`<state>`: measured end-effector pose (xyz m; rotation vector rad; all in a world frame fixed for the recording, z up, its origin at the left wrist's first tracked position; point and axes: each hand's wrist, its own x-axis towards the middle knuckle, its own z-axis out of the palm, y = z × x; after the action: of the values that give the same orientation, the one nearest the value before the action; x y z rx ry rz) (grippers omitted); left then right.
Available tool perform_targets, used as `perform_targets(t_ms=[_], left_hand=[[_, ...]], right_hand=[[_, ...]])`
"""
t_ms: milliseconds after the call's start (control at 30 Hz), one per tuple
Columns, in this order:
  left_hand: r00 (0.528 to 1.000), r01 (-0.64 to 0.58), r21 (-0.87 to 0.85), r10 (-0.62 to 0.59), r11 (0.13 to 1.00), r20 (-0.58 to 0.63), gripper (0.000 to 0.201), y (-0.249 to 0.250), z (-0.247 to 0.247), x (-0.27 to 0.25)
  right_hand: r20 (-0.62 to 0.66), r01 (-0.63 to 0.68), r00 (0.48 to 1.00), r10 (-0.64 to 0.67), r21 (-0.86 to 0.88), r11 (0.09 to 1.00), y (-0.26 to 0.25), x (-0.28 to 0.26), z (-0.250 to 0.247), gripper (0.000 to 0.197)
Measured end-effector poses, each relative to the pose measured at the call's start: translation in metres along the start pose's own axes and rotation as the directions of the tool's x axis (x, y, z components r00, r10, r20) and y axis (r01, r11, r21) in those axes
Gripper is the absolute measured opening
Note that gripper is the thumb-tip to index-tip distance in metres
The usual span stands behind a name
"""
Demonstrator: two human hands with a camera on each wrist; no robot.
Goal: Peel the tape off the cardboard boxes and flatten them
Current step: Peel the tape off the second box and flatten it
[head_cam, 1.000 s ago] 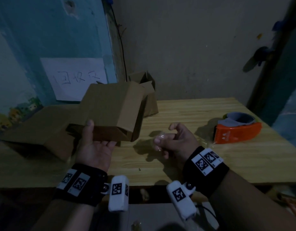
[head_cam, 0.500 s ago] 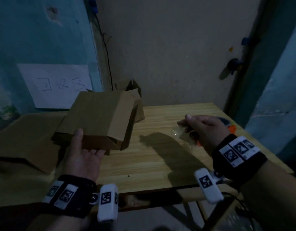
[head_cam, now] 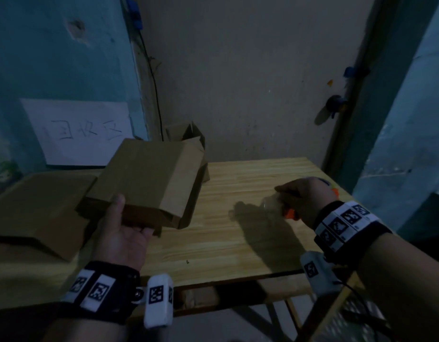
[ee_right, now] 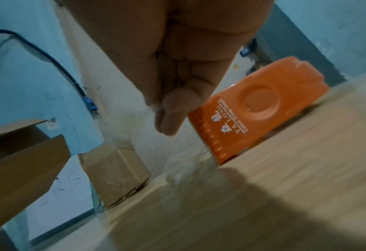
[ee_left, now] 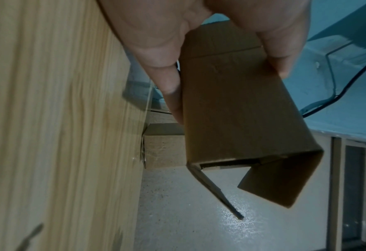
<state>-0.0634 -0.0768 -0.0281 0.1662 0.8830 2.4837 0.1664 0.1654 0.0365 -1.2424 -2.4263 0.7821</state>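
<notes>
My left hand grips a brown cardboard box above the wooden table, thumb on its near side and fingers beneath. In the left wrist view the box hangs between my fingers with its far flaps loose and open. My right hand is over the table's right side and pinches a crumpled piece of clear tape between thumb and fingers. In the right wrist view the clear tape trails blurred below my fingertips.
An orange tape dispenser lies on the table just behind my right hand. A flattened cardboard piece lies at the left. Another small box stands against the back wall. A paper sign hangs on the blue wall.
My right hand has carried the crumpled tape from the table's middle to the right, over the dispenser. The left hand keeps holding the box. The view has swung rightwards.
</notes>
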Motion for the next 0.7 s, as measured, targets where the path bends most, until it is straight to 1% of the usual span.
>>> perform_targets(t_ms=[67,100,133,233,333,367,433,533,600,700], left_hand=[[1.000,0.002,-0.010,-0.002,1.000,0.010,0.055,0.000,0.001,-0.002],[1.000,0.001,-0.016,-0.001,1.000,0.006,0.056,0.000,0.002,-0.003],[1.000,0.001,-0.021,-0.001,1.000,0.000,0.057,0.000,0.003,-0.003],[1.000,0.011,-0.021,-0.011,1.000,0.001,0.058,0.001,0.004,-0.004],[1.000,0.013,-0.021,-0.013,1.000,0.005,0.061,0.001,0.004,-0.004],[1.000,0.011,-0.023,-0.011,1.000,0.007,0.064,0.001,0.004,-0.004],[1.000,0.009,-0.025,-0.009,1.000,0.015,0.066,0.000,0.003,-0.004],[0.999,0.021,-0.024,-0.020,0.999,0.034,0.056,0.000,0.002,-0.004],[0.999,0.023,-0.022,-0.022,1.000,0.030,0.053,0.001,0.002,-0.004],[0.999,0.028,-0.018,-0.027,0.999,0.033,0.054,0.001,0.001,-0.003]], right_hand=[[0.056,-0.048,0.998,0.043,0.099,0.994,0.000,-0.004,-0.002,0.033],[0.050,-0.039,0.998,0.033,0.127,0.991,0.000,-0.007,-0.003,0.033],[0.015,-0.010,1.000,0.008,0.129,0.992,0.000,-0.010,-0.002,0.032],[-0.094,0.051,0.994,-0.054,-0.034,0.998,0.002,-0.013,0.001,0.025],[-0.177,0.037,0.983,-0.043,-0.041,0.999,0.000,-0.011,0.000,0.014],[-0.185,0.029,0.982,-0.044,-0.083,0.996,-0.003,-0.011,-0.002,0.014],[-0.150,0.029,0.987,-0.052,-0.153,0.988,-0.005,-0.011,-0.002,0.016],[-0.108,0.019,0.994,-0.029,-0.097,0.995,-0.005,-0.010,0.000,0.020],[-0.076,0.007,0.997,-0.012,-0.067,0.998,-0.003,-0.010,0.001,0.023],[-0.090,0.021,0.995,-0.033,-0.126,0.992,-0.005,-0.012,-0.001,0.026]])
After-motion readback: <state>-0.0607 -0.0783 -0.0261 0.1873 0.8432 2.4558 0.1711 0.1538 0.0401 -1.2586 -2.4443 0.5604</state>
